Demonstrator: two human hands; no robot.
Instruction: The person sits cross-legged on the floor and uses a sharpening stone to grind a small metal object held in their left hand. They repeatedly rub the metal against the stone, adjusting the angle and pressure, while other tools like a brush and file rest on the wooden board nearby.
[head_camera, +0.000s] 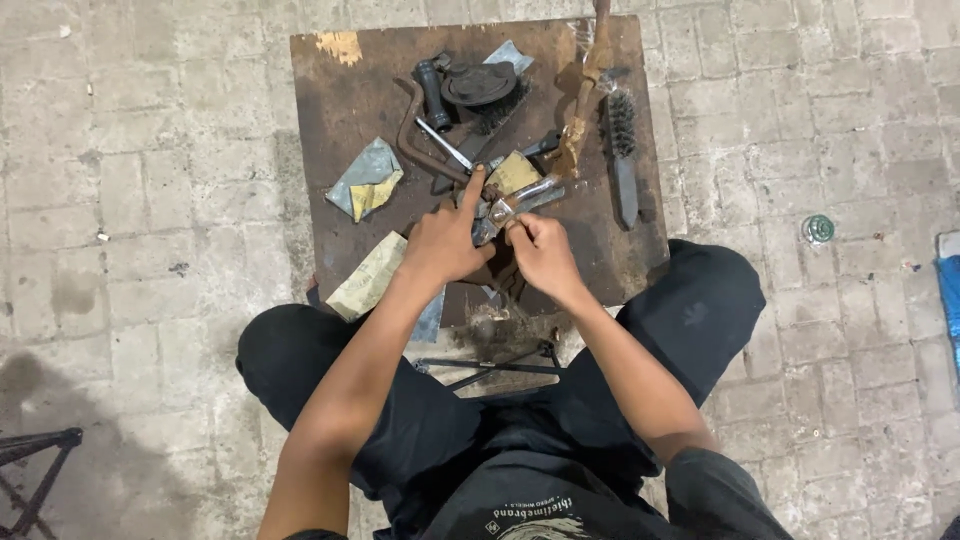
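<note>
No screens or signs show. Three worn sheets of sandpaper lie on the brown wooden board (350, 90): a crumpled grey-and-yellow piece (366, 180) left of centre, a small yellowish square (514, 172) by the metal parts, and a pale beige sheet (368, 277) hanging over the near-left edge.

Place: an outdoor repair spot, a makeshift workshop on the ground.
Floor: worn grey pavers (150, 200), stained.
Bench: a small rusty, scuffed board (340, 90) under the fingers.
Tools: wire brush (623, 130) right of the fingers, bent bar (412, 140) and black metal parts (478, 84) beyond them.
Scraps: sandpaper pieces (368, 180) left of the fingers.
</note>
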